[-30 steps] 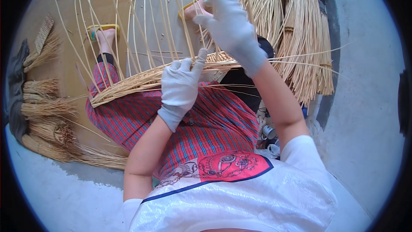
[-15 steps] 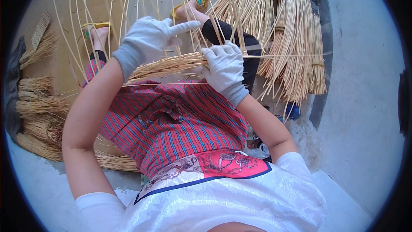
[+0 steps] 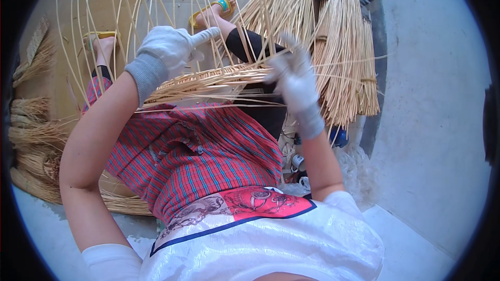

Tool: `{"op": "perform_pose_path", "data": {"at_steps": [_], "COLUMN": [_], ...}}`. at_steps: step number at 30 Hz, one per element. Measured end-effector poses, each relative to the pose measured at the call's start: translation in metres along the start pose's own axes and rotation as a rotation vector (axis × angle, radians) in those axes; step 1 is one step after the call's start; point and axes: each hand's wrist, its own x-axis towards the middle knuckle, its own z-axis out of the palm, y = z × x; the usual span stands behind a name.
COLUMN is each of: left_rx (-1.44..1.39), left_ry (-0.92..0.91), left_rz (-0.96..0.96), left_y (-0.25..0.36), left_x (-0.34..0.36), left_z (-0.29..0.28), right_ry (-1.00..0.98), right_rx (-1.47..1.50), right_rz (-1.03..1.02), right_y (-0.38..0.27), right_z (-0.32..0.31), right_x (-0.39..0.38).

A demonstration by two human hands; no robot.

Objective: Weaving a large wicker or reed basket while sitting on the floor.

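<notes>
A half-woven wicker piece [image 3: 208, 80] lies across my lap, with long pale upright canes [image 3: 125, 8] standing up from its woven band. My left hand [image 3: 166, 52], in a white knit glove, is at the band's left part. Its index finger points right and the other fingers curl in among the canes; what they grip is hidden. My right hand [image 3: 297, 80], also gloved, is raised just off the band's right end, its fingers smeared by motion. A thin loose cane [image 3: 354, 61] stretches out to the right beyond it.
Bundles of long canes [image 3: 344, 52] lie at the back right. More tied bundles [image 3: 34, 135] are along the left side. A plaid cloth [image 3: 203, 151] covers my lap. Cut cane bits are strewn on the brown floor covering [image 3: 67, 62]. Crumpled clear plastic [image 3: 357, 171] lies at the right.
My right hand has let go of the woven band's right end and moved right, away from it. My left hand keeps its pointing pose. The whole view has shifted slightly.
</notes>
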Motion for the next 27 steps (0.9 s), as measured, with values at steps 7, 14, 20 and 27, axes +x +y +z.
{"op": "perform_pose_path", "data": {"at_steps": [7,14,20,27], "left_rx": [-0.26,-0.131,-0.06,-0.392], "left_ry": [0.015,0.44,0.75,0.629], "left_rz": [-0.056,0.027,-0.078,-0.041], "left_y": [0.037,0.089,0.127,0.141], "left_x": [-0.02,-0.03,0.006,0.011], "left_z": [0.028,0.065,0.045,0.066], "right_ry": [0.0,-0.207,-0.256,-0.138], "right_rx": [-0.633,-1.045,-1.212,-0.736], "right_rz": [-0.147,-0.356,-0.407,-0.356], "right_y": [-0.018,-0.036,-0.038,0.0], "right_z": [-0.015,0.116,0.119,0.071], "right_x": [0.131,0.151,0.163,0.161]}}
